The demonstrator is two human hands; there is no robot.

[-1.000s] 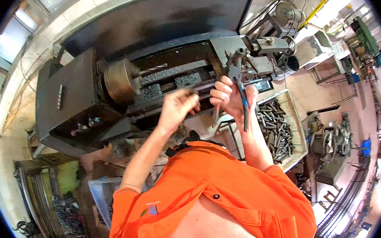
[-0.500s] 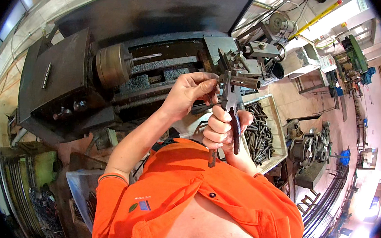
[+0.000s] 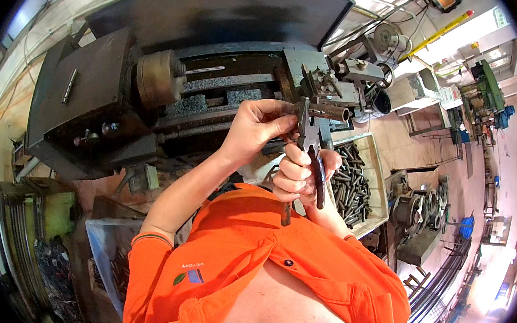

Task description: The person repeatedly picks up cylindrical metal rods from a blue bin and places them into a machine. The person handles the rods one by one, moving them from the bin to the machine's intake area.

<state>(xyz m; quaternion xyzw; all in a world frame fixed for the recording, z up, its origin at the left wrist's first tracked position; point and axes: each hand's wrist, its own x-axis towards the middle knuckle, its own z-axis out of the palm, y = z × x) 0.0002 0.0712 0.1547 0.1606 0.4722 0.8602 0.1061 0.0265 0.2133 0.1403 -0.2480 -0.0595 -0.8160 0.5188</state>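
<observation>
My right hand (image 3: 296, 178) is wrapped round the dark handles of a pair of pliers (image 3: 311, 129), jaws pointing up and away from my body. A short hollow metal tube (image 3: 330, 112) lies across the jaws, its open end facing right. On the other side of the jaws, the thumb and fingers of my left hand (image 3: 255, 128) pinch the tube's left end, which they mostly hide. Just beyond my hands is a lathe, with a drill bit (image 3: 206, 70) sticking out to the right from its round brass-coloured chuck (image 3: 154, 80).
Metal chips (image 3: 243, 95) cover parts of the lathe bed. The tool post (image 3: 322, 81) stands beyond the tube. To the right, a pale crate (image 3: 379, 198) holds many dark metal pieces. A bench with machine parts (image 3: 416, 207) is farther right; a clear plastic sheet (image 3: 102, 252) hangs at lower left.
The surroundings have shifted slightly right in the picture. Both hands keep nearly the same hold on the pliers and tube, and my left fingers have turned a little.
</observation>
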